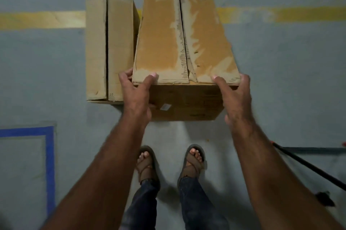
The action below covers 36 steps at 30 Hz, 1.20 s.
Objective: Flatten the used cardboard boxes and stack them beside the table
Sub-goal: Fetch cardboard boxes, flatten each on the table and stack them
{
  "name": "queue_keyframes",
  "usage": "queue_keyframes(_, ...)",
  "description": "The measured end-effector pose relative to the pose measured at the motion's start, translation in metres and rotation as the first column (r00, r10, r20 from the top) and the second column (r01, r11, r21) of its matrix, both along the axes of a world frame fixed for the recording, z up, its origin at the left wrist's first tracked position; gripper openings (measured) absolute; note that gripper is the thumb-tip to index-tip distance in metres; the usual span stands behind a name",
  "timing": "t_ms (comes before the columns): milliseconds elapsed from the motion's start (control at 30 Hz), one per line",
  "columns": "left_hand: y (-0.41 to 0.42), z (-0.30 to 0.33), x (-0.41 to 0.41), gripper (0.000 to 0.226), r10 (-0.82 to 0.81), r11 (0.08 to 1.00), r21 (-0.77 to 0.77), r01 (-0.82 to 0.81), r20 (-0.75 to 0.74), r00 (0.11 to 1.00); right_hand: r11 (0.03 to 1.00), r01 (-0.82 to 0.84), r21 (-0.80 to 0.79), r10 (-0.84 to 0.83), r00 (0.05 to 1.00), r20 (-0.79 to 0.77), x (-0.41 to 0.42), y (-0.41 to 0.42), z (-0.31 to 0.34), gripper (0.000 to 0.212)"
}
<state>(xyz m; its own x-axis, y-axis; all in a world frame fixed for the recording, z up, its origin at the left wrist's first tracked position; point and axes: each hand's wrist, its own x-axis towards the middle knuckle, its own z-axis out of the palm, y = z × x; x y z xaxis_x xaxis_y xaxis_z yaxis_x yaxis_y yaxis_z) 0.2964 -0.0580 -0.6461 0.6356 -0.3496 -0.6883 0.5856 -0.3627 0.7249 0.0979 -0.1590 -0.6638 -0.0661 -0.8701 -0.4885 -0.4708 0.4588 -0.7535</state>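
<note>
While gripping the near end of the larger cardboard box (184, 42) from both sides, left hand (135, 93) curled round the near-left corner, thumb on the top flap, other fingers hidden behind the side wall. Right hand (236, 95) the same on the near-right corner: one fingertip on the top flap, palm against the side, hand clamped on the box and not spread. Probably held so because two corners give control for lifting or turning before any flattening; only a judgement.

Box still unfolded, not yet flat. Two top flaps closed, with a dark seam between them. Paper skin torn off along the seam and edges, as from removed tape. Whether resting on the grey floor (280, 61) or a little lifted: cannot tell. Long axis from near to far, near end at the hands, far end across the yellow floor stripe (299, 14). Seam along the same line, slightly slanted.

Smaller box (109, 46) just beside on the left, touching or almost so, also unfolded, with its long axis near to far too. Sandalled feet (172, 162) near, behind the box. No table in view, so stacking place unknown.
</note>
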Motion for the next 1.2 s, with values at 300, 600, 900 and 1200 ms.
queue_keyframes(300,0.06,0.268,-0.015,0.056,-0.112,0.962,-0.24,0.133,0.098,0.989,0.963,0.128,-0.237,-0.115,0.991,0.069,-0.024,0.081,0.269,0.063)
queue_keyframes(600,0.083,0.489,-0.081,0.051,-0.467,0.698,-0.475,0.536,0.266,0.843,0.749,0.489,-0.447,-0.448,0.871,0.202,-0.11,0.192,0.488,0.063)
queue_keyframes(900,0.1,0.572,-0.247,0.048,-0.733,0.276,-0.567,0.776,0.398,0.552,0.423,0.771,-0.476,-0.737,0.598,0.315,-0.257,0.304,0.564,0.108)
queue_keyframes(1200,0.156,0.554,-0.461,0.048,-0.88,-0.008,-0.509,0.86,0.412,0.235,0.144,0.898,-0.415,-0.905,0.289,0.313,-0.42,0.427,0.549,0.093)
